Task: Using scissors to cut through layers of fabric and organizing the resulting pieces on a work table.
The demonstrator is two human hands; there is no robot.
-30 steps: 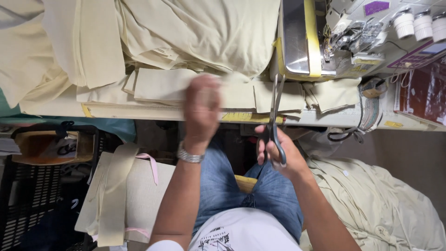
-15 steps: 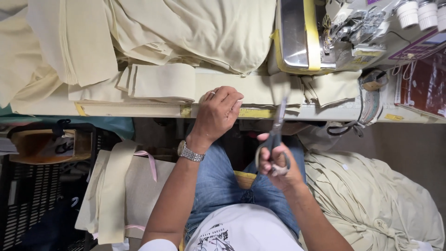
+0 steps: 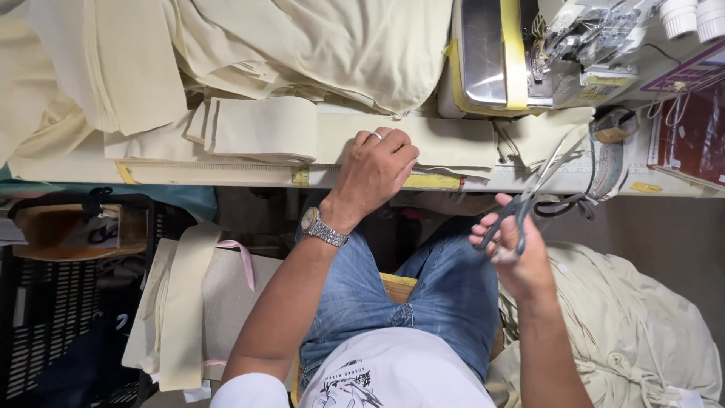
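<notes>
Cream cloth crowds this sewing corner, and you sit at the desk in blue jeans with more of that cloth heaped on the floor beside your right leg.

Nearest you, your right hand is closed around the black handles of the scissors, fingers through the loops; the blades stand slightly parted and point up over the desk edge. Your left hand, with a watch at the wrist and a ring on one finger, rests knuckles bent on a flat cloth strip at the front of the desk, fingers curled down on it; you cannot tell whether it pinches the strip.

Just left of that hand lies a folded cloth stack. A yellow tape runs along the desk front.

Farther back, the sewing machine has a yellow band over its grey body. Beyond it at the right stand white thread cones and a dark red panel.
</notes>
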